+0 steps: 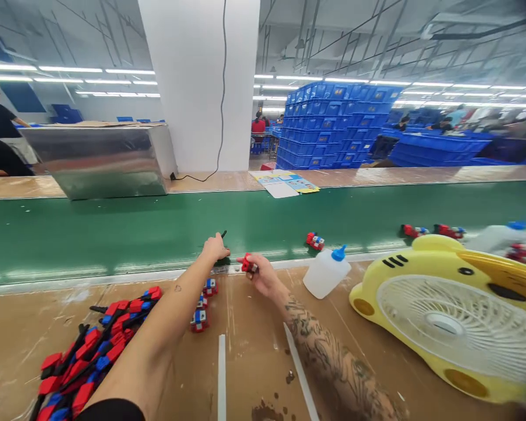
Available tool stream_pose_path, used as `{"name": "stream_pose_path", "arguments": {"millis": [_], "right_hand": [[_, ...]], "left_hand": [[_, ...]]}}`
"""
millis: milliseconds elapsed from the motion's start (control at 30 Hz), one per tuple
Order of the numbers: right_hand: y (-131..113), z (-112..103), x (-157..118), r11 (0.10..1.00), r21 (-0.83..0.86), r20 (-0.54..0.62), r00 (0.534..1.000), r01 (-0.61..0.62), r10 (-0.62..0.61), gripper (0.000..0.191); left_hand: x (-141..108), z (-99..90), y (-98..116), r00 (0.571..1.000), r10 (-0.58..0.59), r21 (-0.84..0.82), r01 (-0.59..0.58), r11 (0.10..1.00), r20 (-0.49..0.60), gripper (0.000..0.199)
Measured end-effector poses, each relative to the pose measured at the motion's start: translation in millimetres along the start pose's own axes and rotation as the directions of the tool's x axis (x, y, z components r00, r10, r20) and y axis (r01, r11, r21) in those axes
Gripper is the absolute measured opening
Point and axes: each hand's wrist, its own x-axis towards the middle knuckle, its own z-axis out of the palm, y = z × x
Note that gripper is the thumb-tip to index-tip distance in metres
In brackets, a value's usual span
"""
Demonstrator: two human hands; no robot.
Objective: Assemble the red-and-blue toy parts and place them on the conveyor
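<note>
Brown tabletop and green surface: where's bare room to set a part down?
Tabletop between the two white lines, bar dark stains toward the near end; green surface left of the left hand, in front of the metal box. Crowded: tabletop's left, with the red-blue pile; its right, with bottle and yellow fan.

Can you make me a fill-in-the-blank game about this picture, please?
1. The right hand holds a small blocky piece, mostly ____ in colour.
2. The white plastic bottle is between the right arm and the yellow plastic ____.
3. The bottle's pointed plastic cap is ____.
4. The heap of red, blue and black pieces lies nearer the ____ arm.

Missing words: red; fan; blue; left.
</note>
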Motion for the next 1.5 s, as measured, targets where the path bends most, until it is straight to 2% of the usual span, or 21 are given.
{"name": "stream_pose_path", "arguments": {"millis": [100, 200, 300, 367, 433, 533, 633, 733, 800, 867, 933, 1000, 1100, 1200, 1267, 1300, 1333, 1400, 1433, 1467, 1500], "right_hand": [[-8, -22, -47, 0.981, 0.194, -0.009, 1.0, -0.024, 0.027, 0.034], [-17, -33, -83, 0.942, 0.332, 0.0, 0.999, -0.047, 0.049, 0.034], [-22, -40, -109, 0.903, 0.423, 0.061, 0.996, -0.078, 0.057, 0.034], [-22, -45, -126, 0.883, 0.458, 0.108, 0.993, -0.097, 0.053, 0.035], [-15, -53, -147, 0.883, 0.455, 0.139, 0.988, -0.117, 0.059, 0.039], [3, -73, -180, 0.908, 0.399, 0.147, 0.986, -0.13, 0.077, 0.049], [24, -96, -208, 0.93, 0.345, 0.091, 0.991, -0.125, 0.1, 0.052], [38, -109, -223, 0.95, 0.274, 0.049, 0.989, -0.148, 0.14, 0.059], [42, -111, -228, 0.965, 0.209, 0.041, 0.988, -0.156, 0.151, 0.071], [44, -108, -231, 0.975, 0.146, 0.01, 0.986, -0.165, 0.166, 0.08], [46, -103, -233, 0.978, 0.112, -0.035, 0.983, -0.177, 0.182, 0.08], [46, -96, -236, 0.98, 0.093, -0.068, 0.981, -0.176, 0.183, 0.075], [45, -86, -245, 0.984, 0.069, -0.06, 0.984, -0.162, 0.166, 0.068], [40, -77, -259, 0.98, 0.124, -0.063, 0.985, -0.153, 0.162, 0.064], [36, -72, -270, 0.96, 0.23, -0.036, 0.985, -0.158, 0.17, 0.063], [33, -70, -274, 0.942, 0.29, -0.004, 0.985, -0.167, 0.175, 0.064], [32, -68, -278, 0.92, 0.348, 0.032, 0.983, -0.179, 0.179, 0.064], [31, -64, -284, 0.876, 0.439, 0.082, 0.98, -0.2, 0.183, 0.064], [31, -62, -285, 0.859, 0.471, 0.089, 0.98, -0.201, 0.18, 0.064], [32, -61, -287, 0.85, 0.492, 0.082, 0.981, -0.191, 0.173, 0.064], [33, -61, -288, 0.848, 0.5, 0.064, 0.984, -0.175, 0.165, 0.064]], "left_hand": [[-1, 24.8, 31, 0.998, 0.057, 0.028, -0.057, 0.998, -0.017, 0.045], [-8, 35.9, 46, 0.994, 0.105, 0.031, -0.104, 0.994, -0.031, 0.048], [-18, 29.4, 43, 0.986, 0.164, 0.009, -0.164, 0.986, -0.029, 0.058], [-30, 14.8, 32, 0.977, 0.209, -0.011, -0.209, 0.978, -0.033, 0.065], [-46, -8.2, 11, 0.968, 0.248, -0.028, -0.249, 0.968, -0.048, 0.068], [-87, -54.2, -39, 0.959, 0.271, -0.037, -0.275, 0.961, -0.077, 0.06], [-152, -96.7, -99, 0.968, 0.224, 0.004, -0.225, 0.974, -0.114, 0.044], [-230, -112.3, -152, 0.983, 0.145, 0.087, -0.135, 0.987, -0.111, 0.03], [-280, -104.2, -176, 0.991, 0.104, 0.135, -0.092, 0.986, -0.084, 0.023], [-322, -85.1, -191, 0.996, 0.06, 0.161, -0.049, 0.986, -0.061, 0.019], [-355, -61.2, -197, 0.999, -0.003, 0.162, 0.012, 0.987, -0.053, 0.02], [-375, -39.1, -200, 0.994, -0.08, 0.14, 0.09, 0.986, -0.071, 0.027], [-387, -20.3, -204, 0.975, -0.187, 0.08, 0.198, 0.977, -0.12, 0.036], [-392, -17.8, -209, 0.96, -0.251, -0.009, 0.252, 0.968, -0.121, 0.042], [-396, -16.9, -207, 0.966, -0.253, -0.246, 0.232, 0.941, -0.057, 0.052], [-397, -15.0, -203, 0.97, -0.242, -0.417, 0.209, 0.884, -0.028, 0.057], [-399, -11.9, -195, 0.974, -0.227, -0.588, 0.176, 0.79, -0.014, 0.061], [-400, -3.4, -173, 0.982, -0.189, -0.806, 0.087, 0.585, -0.031, 0.064], [-400, 1.2, -158, 0.988, -0.141, -0.834, 0.026, 0.551, -0.062, 0.06], [-399, 5.2, -143, 0.994, -0.052, -0.824, -0.053, 0.564, -0.1, 0.054], [-397, 8.4, -126, 0.987, 0.094, -0.778, -0.16, 0.607, -0.13, 0.046]]}}
